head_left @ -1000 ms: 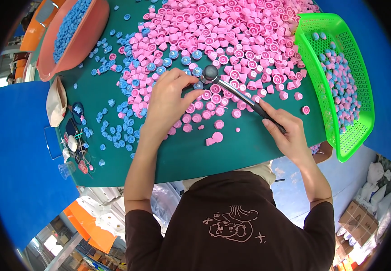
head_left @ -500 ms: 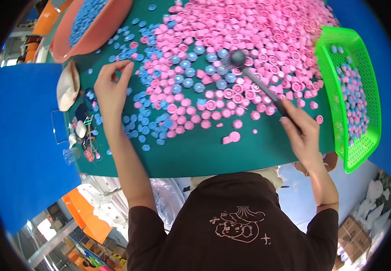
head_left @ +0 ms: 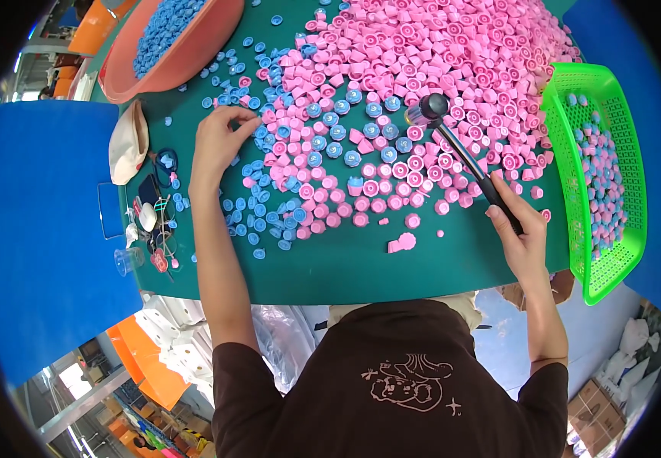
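Your hammer (head_left: pixel 462 151) is black and silver, upper-centre cups (head_left: pixel 437 53) pink, your lower-centre shirt (head_left: pixel 330 404) brown with a pale line drawing (head_left: pixel 408 389).

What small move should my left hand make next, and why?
I'd probably have your left hand pinch one small round blue plastic cap: it's right beside several, though whether it holds one is unclear. Your right hand grips the black-handled, metal-shafted hammer, so picking likely falls to the left.

Left forearm (head_left: pixel 222 259) stretched out ahead of me, left hand (head_left: pixel 222 145) turned inward, thumb and forefinger nearly meeting! And over here, my right forearm (head_left: pixel 548 324) angles slightly inward, right hand (head_left: pixel 523 235) curled in a closed grip, palm inward!
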A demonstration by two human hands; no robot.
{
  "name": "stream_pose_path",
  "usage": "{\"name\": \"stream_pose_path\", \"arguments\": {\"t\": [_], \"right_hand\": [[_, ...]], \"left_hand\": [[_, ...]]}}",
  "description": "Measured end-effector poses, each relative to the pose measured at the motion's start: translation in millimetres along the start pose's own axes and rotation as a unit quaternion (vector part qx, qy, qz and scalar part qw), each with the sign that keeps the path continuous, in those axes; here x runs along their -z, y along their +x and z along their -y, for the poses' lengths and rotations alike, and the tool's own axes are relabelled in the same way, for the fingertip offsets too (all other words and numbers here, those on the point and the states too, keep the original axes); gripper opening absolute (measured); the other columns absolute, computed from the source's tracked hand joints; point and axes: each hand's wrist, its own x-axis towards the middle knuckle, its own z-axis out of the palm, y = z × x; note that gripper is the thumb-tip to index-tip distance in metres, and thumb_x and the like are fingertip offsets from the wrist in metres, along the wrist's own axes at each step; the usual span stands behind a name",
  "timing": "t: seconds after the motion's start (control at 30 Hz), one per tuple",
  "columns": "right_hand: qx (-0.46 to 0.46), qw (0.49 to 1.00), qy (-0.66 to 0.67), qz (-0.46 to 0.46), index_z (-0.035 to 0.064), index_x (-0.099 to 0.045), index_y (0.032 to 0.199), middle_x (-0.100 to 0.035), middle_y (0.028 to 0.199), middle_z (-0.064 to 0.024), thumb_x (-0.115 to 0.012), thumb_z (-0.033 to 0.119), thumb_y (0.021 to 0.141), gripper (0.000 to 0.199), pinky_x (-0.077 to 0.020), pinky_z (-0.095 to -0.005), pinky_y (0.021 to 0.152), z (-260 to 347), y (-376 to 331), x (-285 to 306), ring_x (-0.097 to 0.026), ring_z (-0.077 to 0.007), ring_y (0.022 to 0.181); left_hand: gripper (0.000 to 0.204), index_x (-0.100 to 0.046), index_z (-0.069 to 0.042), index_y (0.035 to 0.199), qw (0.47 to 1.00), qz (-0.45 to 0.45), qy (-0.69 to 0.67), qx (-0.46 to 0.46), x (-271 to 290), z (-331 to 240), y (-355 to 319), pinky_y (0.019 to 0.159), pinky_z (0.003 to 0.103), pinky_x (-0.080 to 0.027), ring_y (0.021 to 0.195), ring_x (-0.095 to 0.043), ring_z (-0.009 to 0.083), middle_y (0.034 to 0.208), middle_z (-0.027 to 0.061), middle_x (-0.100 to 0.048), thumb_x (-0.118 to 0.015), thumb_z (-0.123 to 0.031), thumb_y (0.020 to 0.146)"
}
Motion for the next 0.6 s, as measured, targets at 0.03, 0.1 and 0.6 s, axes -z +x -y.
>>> {"name": "stream_pose_path", "arguments": {"t": [0.03, 0.1, 0.6], "right_hand": [[-0.005, 1.0, 0.0, 0.002, 0.0035, -0.056, 0.132, -0.069, 0.11, -0.0089, -0.064, 0.009, 0.09, 0.043, -0.047, -0.024, 0.08, -1, 0, 0, -0.061, -0.0108, 0.088], [0.023, 0.999, 0.012, -0.021, 0.005, -0.058, 0.132, -0.061, 0.091, -0.0067, -0.065, 0.006, 0.089, 0.043, -0.0434, -0.0242, 0.07, -2, 1, -3, -0.054, -0.0107, 0.076], [0.003, 0.998, 0.042, -0.041, 0.0049, -0.058, 0.132, -0.069, 0.103, -0.0103, -0.065, 0.005, 0.088, 0.044, -0.0466, -0.0223, 0.07, -9, -8, 12, -0.057, -0.0082, 0.078]], "left_hand": [[0.022, -0.072, -0.004, 0.095, 1.0, -0.002, 0.004, -0.011, -2, -5, -1, 0.061, 0.027, -0.044, 0.066, -0.054, 0.0118, 0.087, 0.0047, -0.066, -0.076, -0.018, 0.079], [0.022, -0.072, -0.004, 0.094, 1.0, -0.001, 0.006, -0.023, -2, -12, -2, 0.06, 0.027, -0.043, 0.065, -0.052, 0.0111, 0.085, 0.004, -0.066, -0.076, -0.019, 0.078], [0.028, -0.068, 0.003, 0.104, 0.982, -0.024, -0.166, 0.088, 0, 11, -2, 0.062, 0.02, -0.043, 0.069, -0.057, 0.0048, 0.082, 0.0023, -0.068, -0.074, -0.014, 0.083]]}}
